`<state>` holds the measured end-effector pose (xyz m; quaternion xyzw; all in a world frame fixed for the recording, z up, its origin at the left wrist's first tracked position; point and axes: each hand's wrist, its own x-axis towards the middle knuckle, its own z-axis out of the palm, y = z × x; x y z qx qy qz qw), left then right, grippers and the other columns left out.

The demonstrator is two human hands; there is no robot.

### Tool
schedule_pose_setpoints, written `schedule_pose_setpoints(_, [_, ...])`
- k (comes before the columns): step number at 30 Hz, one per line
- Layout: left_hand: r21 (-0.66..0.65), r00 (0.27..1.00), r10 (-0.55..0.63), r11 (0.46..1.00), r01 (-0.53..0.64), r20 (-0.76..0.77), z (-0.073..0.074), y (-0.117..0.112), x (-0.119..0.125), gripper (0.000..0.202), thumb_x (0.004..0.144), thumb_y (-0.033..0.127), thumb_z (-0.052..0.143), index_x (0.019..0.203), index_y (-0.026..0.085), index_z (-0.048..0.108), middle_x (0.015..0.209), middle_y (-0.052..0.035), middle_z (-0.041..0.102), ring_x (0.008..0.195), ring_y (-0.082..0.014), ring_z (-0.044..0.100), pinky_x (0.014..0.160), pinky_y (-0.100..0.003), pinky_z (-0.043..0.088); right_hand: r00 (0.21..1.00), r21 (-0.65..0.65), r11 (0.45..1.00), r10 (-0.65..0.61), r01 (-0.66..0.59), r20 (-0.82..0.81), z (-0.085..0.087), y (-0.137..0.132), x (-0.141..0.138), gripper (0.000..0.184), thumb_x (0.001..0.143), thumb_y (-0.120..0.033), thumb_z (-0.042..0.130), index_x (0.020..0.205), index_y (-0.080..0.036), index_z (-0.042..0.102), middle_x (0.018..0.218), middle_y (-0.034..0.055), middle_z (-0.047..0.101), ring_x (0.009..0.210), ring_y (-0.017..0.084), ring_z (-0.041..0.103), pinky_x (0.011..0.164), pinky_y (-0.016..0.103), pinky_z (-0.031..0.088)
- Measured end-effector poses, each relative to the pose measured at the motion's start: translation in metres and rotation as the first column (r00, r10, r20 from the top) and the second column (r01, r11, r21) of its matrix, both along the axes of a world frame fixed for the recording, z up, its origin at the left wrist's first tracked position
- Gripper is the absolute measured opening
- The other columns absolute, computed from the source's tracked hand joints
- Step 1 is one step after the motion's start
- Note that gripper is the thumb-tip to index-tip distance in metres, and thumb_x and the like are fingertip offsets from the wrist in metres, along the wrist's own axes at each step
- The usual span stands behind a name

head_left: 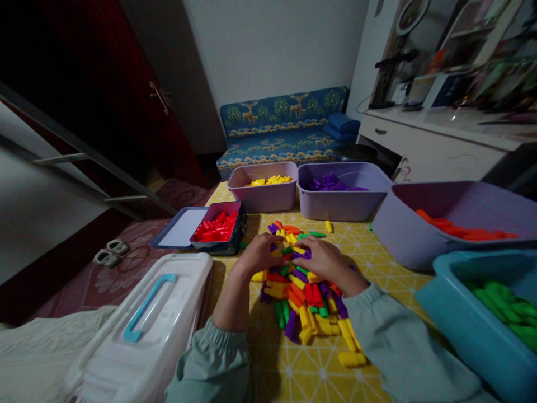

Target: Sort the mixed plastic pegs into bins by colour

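A loose pile of coloured plastic building pieces in yellow, purple, green, red and orange lies on the yellow patterned tablecloth. My left hand bends over the pile's left side, thumb and fingers apart around a few pieces. From the right, my right hand reaches over the far part of the pile. Between its thumb and fingertips is a yellow piece, with purple ones just beneath. Some fingertips are partly hidden among the pieces.
Around the pile stand a lilac bin of yellow pieces, a lilac bin of purple, a lilac bin of orange, a teal bin of green and an open case of red. A white lidded box sits left.
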<state>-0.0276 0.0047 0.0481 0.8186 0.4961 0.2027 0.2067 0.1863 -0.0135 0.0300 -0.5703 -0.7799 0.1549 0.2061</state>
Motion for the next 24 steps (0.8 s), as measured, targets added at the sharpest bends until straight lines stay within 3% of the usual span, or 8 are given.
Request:
schedule_pose_setpoints(4, [-0.029, 0.999, 0.037, 0.999, -0.038, -0.017, 0.003, -0.001, -0.003, 0.049, 0.062, 0.032, 0.078, 0.110, 0.021, 0.072, 0.101, -0.0081, 0.072, 0.087, -0.0214, 0.065, 0.079, -0.028, 0.050, 1.000, -0.001, 1.000, -0.007, 0.007, 0.003, -0.001, -0.001, -0.001, 0.036, 0.074, -0.044, 0.071, 0.105, -0.027, 0.069, 0.106, 0.0034, 0.069, 0.095, 0.022, 0.065, 0.078, 0.030, 0.046])
schedule_pose_setpoints(8, [-0.050, 0.999, 0.026, 0.998, -0.028, -0.030, 0.003, -0.001, 0.002, 0.030, 0.063, 0.022, 0.071, 0.093, 0.021, 0.077, 0.082, -0.0037, 0.072, 0.073, -0.0173, 0.062, 0.068, -0.024, 0.047, 1.000, -0.015, 1.000, -0.019, 0.020, 0.018, 0.002, -0.002, -0.001, 0.034, 0.076, -0.043, 0.069, 0.105, -0.026, 0.071, 0.104, 0.0049, 0.068, 0.093, 0.022, 0.065, 0.078, 0.031, 0.047])
schedule_pose_setpoints(13, [-0.007, 0.996, 0.080, 0.997, -0.081, -0.045, 0.003, -0.001, 0.004, 0.025, 0.063, 0.022, 0.073, 0.088, 0.020, 0.077, 0.082, -0.0053, 0.072, 0.074, -0.0183, 0.062, 0.070, -0.026, 0.047, 0.997, 0.033, 0.998, 0.047, -0.049, 0.066, 0.036, -0.007, 0.009, 0.030, 0.078, -0.043, 0.069, 0.099, -0.022, 0.073, 0.100, 0.0081, 0.067, 0.092, 0.022, 0.063, 0.081, 0.031, 0.045])
schedule_pose_setpoints(18, [0.004, 0.992, 0.104, 0.995, -0.104, -0.073, 0.024, -0.012, 0.004, 0.021, 0.065, 0.024, 0.074, 0.086, 0.020, 0.077, 0.082, -0.0063, 0.072, 0.073, -0.0192, 0.064, 0.067, -0.026, 0.047, 0.954, -0.126, 0.988, 0.121, -0.089, 0.276, 0.077, -0.032, 0.018, 0.023, 0.063, -0.041, 0.079, 0.081, -0.029, 0.075, 0.079, 0.0042, 0.071, 0.076, 0.024, 0.065, 0.063, 0.031, 0.041])
schedule_pose_setpoints(21, [-0.079, 0.991, 0.033, 0.996, -0.044, -0.133, 0.036, -0.018, 0.005, 0.021, 0.064, 0.024, 0.075, 0.085, 0.021, 0.077, 0.076, -0.0041, 0.071, 0.067, -0.0175, 0.063, 0.060, -0.024, 0.045, 0.928, -0.193, 0.972, 0.193, -0.136, 0.317, 0.080, -0.045, 0.012, 0.029, 0.057, -0.036, 0.082, 0.084, -0.029, 0.077, 0.081, 0.0060, 0.072, 0.078, 0.026, 0.066, 0.060, 0.030, 0.039])
schedule_pose_setpoints(24, [-0.082, 0.982, -0.016, 0.997, 0.001, -0.189, 0.039, -0.021, 0.006, 0.032, 0.057, 0.024, 0.080, 0.089, 0.023, 0.078, 0.085, -0.0048, 0.072, 0.071, -0.0180, 0.064, 0.064, -0.023, 0.047, 0.906, -0.268, 0.953, 0.234, -0.142, 0.353, 0.074, -0.048, 0.002, 0.035, 0.053, -0.032, 0.085, 0.087, -0.027, 0.076, 0.084, 0.0071, 0.072, 0.079, 0.027, 0.066, 0.060, 0.030, 0.039])
